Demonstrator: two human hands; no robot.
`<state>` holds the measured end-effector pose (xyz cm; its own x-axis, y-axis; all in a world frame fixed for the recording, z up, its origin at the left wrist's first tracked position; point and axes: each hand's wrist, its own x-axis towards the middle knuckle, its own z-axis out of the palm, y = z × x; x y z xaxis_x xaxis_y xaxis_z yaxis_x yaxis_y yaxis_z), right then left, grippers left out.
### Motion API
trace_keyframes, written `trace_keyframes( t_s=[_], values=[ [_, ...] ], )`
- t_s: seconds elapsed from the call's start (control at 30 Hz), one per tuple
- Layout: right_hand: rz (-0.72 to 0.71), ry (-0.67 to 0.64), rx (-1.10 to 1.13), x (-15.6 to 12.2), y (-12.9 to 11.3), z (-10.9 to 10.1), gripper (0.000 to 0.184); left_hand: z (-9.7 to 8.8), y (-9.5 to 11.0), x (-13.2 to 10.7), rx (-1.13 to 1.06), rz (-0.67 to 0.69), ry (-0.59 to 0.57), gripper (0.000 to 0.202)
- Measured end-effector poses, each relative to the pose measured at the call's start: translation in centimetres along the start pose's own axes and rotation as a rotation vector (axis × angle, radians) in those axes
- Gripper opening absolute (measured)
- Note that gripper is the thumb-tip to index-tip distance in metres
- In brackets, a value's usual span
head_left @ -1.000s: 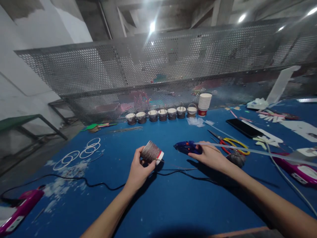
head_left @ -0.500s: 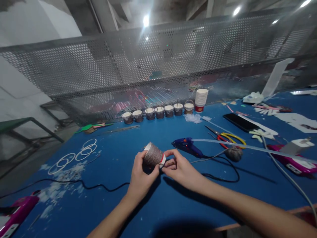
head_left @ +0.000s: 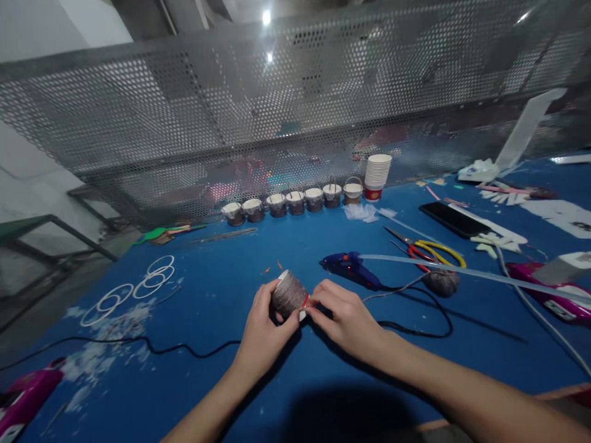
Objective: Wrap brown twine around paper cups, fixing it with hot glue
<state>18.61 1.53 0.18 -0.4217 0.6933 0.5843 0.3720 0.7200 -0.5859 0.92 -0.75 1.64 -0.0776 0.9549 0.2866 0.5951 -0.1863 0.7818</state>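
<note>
A small paper cup (head_left: 289, 293), wound with grey-brown yarn, lies tilted above the blue table. A red band and white rim still show at its right end. My left hand (head_left: 264, 329) is closed around the cup's side, thumb near the rim. At that rim, my right hand (head_left: 344, 314) has its thumb and fingers pinched together, seemingly on the yarn; the fingertips partly hide it. From a ball of grey yarn (head_left: 442, 282) on the right, a strand runs left and disappears behind my right hand.
Beyond my hands lies a blue glue gun (head_left: 348, 268), near scissors (head_left: 436, 251) and a phone (head_left: 455, 219). Several wrapped cups (head_left: 295, 202) and a paper cup stack (head_left: 377, 177) line the mesh panel (head_left: 194, 117). White rings (head_left: 154, 277) lie left; a black cable (head_left: 184, 349) crosses the table.
My right fingers have shifted over the cup's rim and closed into a tighter pinch. The cup has turned slightly in my left hand, and the camera view has shifted a little.
</note>
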Motion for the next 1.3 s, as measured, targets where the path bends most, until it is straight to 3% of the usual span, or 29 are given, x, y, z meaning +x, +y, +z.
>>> trace_keyframes(
  t_s=[0.2, 1.3],
  values=[
    [0.000, 0.042, -0.051, 0.08, 0.04, -0.13, 0.020, 0.26, -0.05, -0.26, -0.082, -0.035, -0.072, 0.041],
    [0.019, 0.026, -0.041, -0.18, 0.59, -0.66, 0.017, -0.06, -0.46, -0.24, -0.068, -0.061, -0.130, 0.037]
  ],
)
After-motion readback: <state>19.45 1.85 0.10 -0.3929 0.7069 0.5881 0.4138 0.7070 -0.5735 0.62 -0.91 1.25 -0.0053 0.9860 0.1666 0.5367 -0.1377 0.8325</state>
